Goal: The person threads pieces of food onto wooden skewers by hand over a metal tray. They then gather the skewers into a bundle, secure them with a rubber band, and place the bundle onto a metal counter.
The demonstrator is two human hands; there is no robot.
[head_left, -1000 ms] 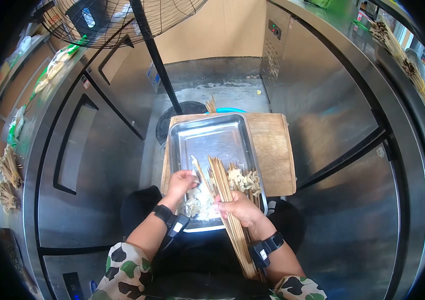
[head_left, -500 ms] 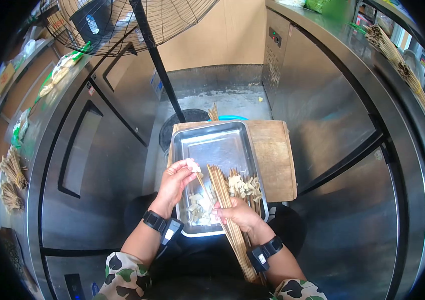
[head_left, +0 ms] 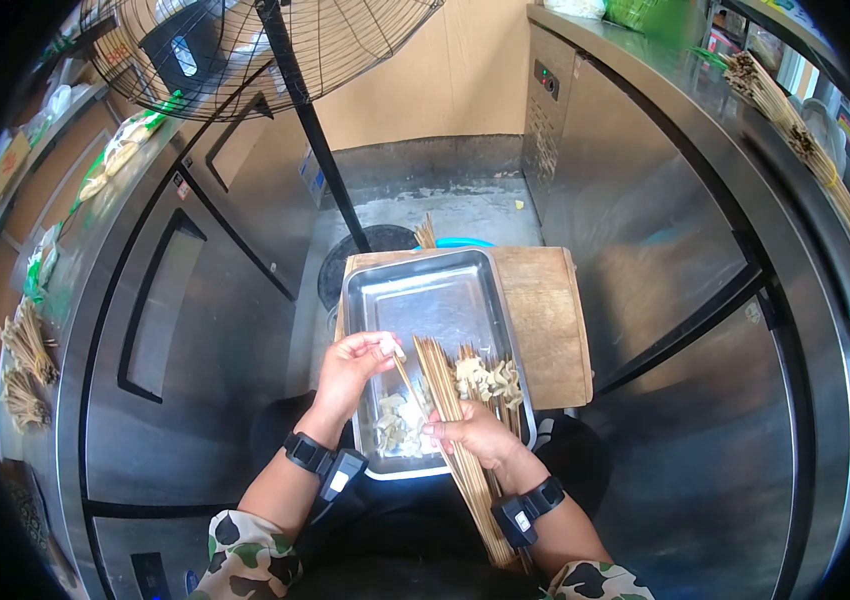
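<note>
My left hand [head_left: 350,370] pinches a small pale piece of food [head_left: 392,347] at the tip of a single bamboo skewer [head_left: 408,382]. My right hand [head_left: 482,432] is closed round a thick bundle of bamboo skewers [head_left: 441,378], with the single skewer held near its thumb. Beneath both hands lies a metal tray [head_left: 425,300]. Loose pale pieces [head_left: 400,427] rest in its near left part. To the right of the bundle, skewers bearing pale curled pieces [head_left: 488,379] lie along the tray's right side. The exact kind of food cannot be made out.
The tray sits on a wooden board [head_left: 550,330]. Steel refrigerated counters [head_left: 665,240] stand on both sides. A fan on a black pole [head_left: 315,140] rises at the front left. More skewers [head_left: 790,125] lie on the right counter, and short bundles [head_left: 27,345] on the left one.
My left hand and the pale piece have shifted slightly down and to the right, along the single skewer. My right hand keeps its hold, almost still. The view has tilted a little.
</note>
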